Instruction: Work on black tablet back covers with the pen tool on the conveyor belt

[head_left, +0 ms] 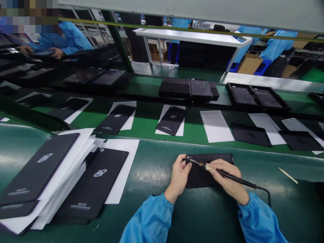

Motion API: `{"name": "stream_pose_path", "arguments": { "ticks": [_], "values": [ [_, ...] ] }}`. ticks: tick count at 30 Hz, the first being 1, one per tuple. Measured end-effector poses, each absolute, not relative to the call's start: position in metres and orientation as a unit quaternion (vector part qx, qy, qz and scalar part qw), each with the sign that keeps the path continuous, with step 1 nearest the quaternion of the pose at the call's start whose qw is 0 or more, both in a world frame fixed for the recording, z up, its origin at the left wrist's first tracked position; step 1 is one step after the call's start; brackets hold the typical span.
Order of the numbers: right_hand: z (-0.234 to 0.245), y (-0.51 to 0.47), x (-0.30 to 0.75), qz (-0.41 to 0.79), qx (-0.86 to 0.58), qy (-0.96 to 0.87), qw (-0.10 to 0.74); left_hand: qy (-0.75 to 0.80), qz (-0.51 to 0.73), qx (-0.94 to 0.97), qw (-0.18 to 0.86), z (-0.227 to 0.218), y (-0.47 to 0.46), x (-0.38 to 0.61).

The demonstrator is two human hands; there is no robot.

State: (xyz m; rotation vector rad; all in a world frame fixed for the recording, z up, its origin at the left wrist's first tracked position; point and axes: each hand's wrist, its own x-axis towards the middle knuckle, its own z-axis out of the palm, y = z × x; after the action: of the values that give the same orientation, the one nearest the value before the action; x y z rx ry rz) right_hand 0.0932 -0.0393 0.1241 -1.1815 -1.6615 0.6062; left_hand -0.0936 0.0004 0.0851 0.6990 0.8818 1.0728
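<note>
A black tablet back cover (199,175) lies flat on the green bench in front of me. My left hand (180,173) grips its upper left corner, fingers curled at the edge and thumb near the small camera hole. In my right hand (226,177) is a soldering iron (222,172), held like a pen across the cover. Its metal tip points at that same corner; whether it touches cannot be made out. A black cable runs from the iron's rear end down to the right.
At the left, black covers (98,182) are stacked with white sheets (126,168). A thin pale stick (288,175) lies at the right. Beyond the bench edge, a green conveyor (144,125) carries more covers and sheets. Black trays (258,96) stand behind it. A co-worker (73,37) sits opposite.
</note>
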Motion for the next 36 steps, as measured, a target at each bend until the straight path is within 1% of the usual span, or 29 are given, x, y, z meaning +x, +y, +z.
{"name": "stream_pose_path", "arguments": {
  "ticks": [8, 24, 32, 36],
  "values": [
    [0.136, -0.037, 0.097, 0.253, -0.501, -0.667, 0.49, 0.394, 0.483, 0.314, 0.716, 0.08, 0.0, -0.094],
    [0.145, -0.017, 0.103, 0.301, -0.498, -0.685, 0.438, 0.397, 0.481, 0.314, 0.716, 0.084, -0.001, -0.093],
    [0.142, -0.028, 0.098, 0.268, -0.521, -0.661, 0.47, 0.39, 0.478, 0.321, 0.719, 0.084, -0.001, -0.094],
    [0.141, -0.029, 0.096, 0.277, -0.521, -0.658, 0.467, 0.391, 0.48, 0.322, 0.716, 0.084, -0.001, -0.094]
  ]
}}
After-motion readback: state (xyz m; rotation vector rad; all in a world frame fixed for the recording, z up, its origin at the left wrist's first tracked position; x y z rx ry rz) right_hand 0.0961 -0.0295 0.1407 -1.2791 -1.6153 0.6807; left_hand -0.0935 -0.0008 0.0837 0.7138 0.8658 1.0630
